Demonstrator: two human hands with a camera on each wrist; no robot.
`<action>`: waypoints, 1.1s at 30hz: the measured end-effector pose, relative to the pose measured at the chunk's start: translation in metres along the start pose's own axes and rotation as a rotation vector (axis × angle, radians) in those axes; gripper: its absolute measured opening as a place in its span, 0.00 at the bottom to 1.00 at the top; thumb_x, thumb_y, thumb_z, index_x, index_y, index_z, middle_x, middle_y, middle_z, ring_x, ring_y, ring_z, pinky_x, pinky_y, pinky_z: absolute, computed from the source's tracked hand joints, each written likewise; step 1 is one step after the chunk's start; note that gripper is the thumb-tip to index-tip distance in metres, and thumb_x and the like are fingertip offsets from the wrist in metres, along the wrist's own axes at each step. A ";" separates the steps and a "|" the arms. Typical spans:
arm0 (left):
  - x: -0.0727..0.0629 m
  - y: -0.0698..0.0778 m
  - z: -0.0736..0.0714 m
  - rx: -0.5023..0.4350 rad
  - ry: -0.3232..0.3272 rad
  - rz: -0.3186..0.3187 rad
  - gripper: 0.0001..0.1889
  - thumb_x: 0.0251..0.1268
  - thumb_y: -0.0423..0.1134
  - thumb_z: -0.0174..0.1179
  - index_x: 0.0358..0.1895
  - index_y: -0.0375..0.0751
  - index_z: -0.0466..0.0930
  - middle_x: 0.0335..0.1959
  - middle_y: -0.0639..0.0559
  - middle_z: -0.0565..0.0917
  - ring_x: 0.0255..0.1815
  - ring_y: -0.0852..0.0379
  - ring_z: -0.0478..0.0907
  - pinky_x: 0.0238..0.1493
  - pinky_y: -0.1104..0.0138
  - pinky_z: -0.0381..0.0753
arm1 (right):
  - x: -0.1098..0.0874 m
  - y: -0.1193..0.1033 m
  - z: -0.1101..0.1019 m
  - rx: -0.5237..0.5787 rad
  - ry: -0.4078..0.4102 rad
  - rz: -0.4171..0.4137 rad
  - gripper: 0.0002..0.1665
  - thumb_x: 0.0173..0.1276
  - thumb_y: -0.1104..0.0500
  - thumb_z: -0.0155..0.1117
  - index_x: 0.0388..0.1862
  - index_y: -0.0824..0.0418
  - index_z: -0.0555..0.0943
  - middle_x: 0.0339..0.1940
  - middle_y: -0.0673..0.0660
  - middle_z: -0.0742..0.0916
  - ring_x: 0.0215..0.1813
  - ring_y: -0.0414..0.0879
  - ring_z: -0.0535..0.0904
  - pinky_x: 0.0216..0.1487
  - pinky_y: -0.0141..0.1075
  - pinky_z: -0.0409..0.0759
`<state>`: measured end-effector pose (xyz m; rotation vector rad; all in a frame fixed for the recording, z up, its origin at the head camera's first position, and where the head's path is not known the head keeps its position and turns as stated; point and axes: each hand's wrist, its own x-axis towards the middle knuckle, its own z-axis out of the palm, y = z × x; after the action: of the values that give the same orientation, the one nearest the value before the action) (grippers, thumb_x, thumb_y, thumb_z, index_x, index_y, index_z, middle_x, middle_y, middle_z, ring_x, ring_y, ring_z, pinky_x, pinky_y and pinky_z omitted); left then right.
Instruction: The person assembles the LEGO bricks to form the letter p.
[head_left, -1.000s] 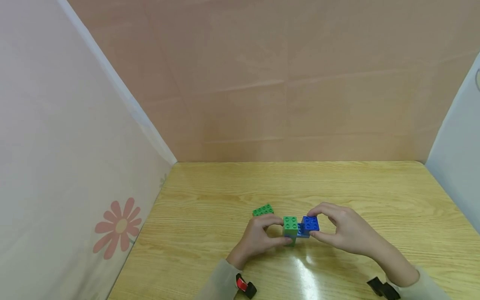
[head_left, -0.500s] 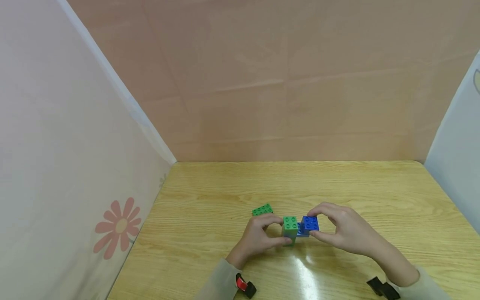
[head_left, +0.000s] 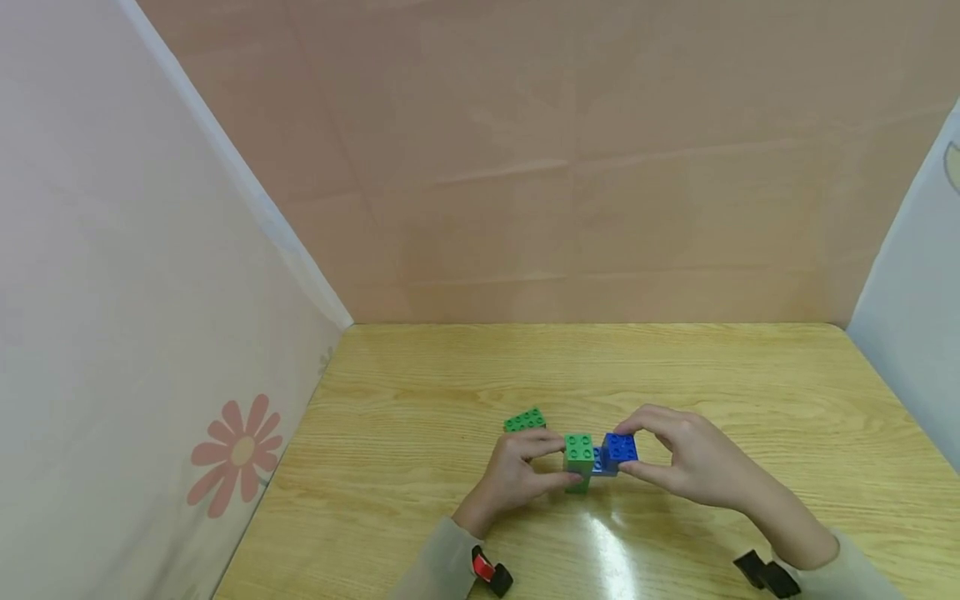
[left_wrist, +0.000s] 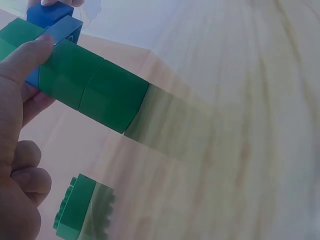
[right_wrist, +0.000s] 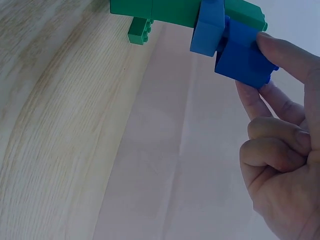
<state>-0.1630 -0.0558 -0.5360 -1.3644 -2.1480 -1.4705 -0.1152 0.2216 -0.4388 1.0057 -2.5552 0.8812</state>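
My left hand point(head_left: 517, 475) grips a tower of green building bricks point(left_wrist: 112, 95) by its sides, the thumb lying near a joint between bricks. Lower green bricks stand on the table, and a lighter blue brick point(right_wrist: 209, 30) juts out to the right from between the green ones. One green brick point(head_left: 578, 448) with studs upward tops the tower. Thumb and fingers of my right hand point(head_left: 697, 458) pinch a dark blue brick point(head_left: 620, 447) over the jutting end of the lighter blue one. In the right wrist view the dark blue brick sits slightly tilted against its studs, a narrow gap showing.
A loose green brick point(head_left: 525, 419) lies on the wooden table point(head_left: 420, 375) behind my left hand. A brown-pink backdrop point(head_left: 480, 208) rises at the far edge. Pale panels border both sides, the left one point(head_left: 135, 275) printed with a pink flower.
The tower has shifted very slightly left at its base. Both hands keep their grips, and the dark blue brick stays almost where it was.
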 end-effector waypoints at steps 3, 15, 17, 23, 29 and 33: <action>0.000 0.000 0.000 0.004 0.001 0.006 0.19 0.55 0.34 0.80 0.51 0.35 0.89 0.48 0.49 0.90 0.52 0.67 0.84 0.52 0.71 0.83 | 0.002 0.000 -0.001 -0.004 -0.011 -0.015 0.24 0.55 0.59 0.85 0.50 0.51 0.85 0.46 0.38 0.87 0.45 0.36 0.84 0.41 0.38 0.87; 0.001 -0.003 0.000 0.014 0.018 0.032 0.20 0.54 0.33 0.81 0.50 0.33 0.89 0.48 0.47 0.90 0.52 0.66 0.84 0.52 0.71 0.83 | 0.005 0.003 -0.004 0.014 -0.027 -0.028 0.24 0.55 0.60 0.85 0.50 0.51 0.86 0.45 0.40 0.87 0.44 0.35 0.83 0.39 0.37 0.86; 0.001 -0.003 0.000 0.015 0.018 0.036 0.20 0.53 0.33 0.81 0.50 0.32 0.89 0.48 0.47 0.90 0.52 0.65 0.84 0.52 0.71 0.83 | 0.007 0.002 -0.004 -0.007 -0.036 -0.032 0.23 0.55 0.59 0.85 0.50 0.52 0.87 0.45 0.40 0.87 0.43 0.36 0.83 0.39 0.36 0.86; 0.002 -0.002 -0.001 0.019 0.017 0.039 0.20 0.53 0.34 0.81 0.50 0.32 0.89 0.48 0.46 0.90 0.52 0.65 0.84 0.52 0.71 0.83 | 0.009 0.000 -0.006 -0.077 -0.069 -0.004 0.22 0.56 0.56 0.84 0.49 0.50 0.87 0.45 0.39 0.87 0.43 0.36 0.84 0.39 0.39 0.86; 0.001 -0.003 0.001 0.022 0.020 0.029 0.20 0.53 0.34 0.81 0.50 0.32 0.89 0.49 0.47 0.90 0.53 0.65 0.84 0.53 0.70 0.83 | 0.006 0.000 -0.004 -0.059 -0.052 0.016 0.23 0.55 0.57 0.85 0.50 0.50 0.87 0.46 0.39 0.87 0.44 0.36 0.84 0.41 0.38 0.87; -0.001 -0.003 0.003 0.024 0.023 0.017 0.20 0.53 0.34 0.81 0.50 0.32 0.89 0.49 0.47 0.90 0.53 0.65 0.84 0.53 0.71 0.83 | 0.004 0.002 -0.002 -0.014 -0.054 0.030 0.23 0.56 0.57 0.85 0.50 0.49 0.86 0.47 0.37 0.86 0.48 0.38 0.85 0.45 0.41 0.88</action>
<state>-0.1638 -0.0545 -0.5404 -1.3475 -2.1276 -1.4423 -0.1197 0.2219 -0.4364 1.0029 -2.6244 0.8539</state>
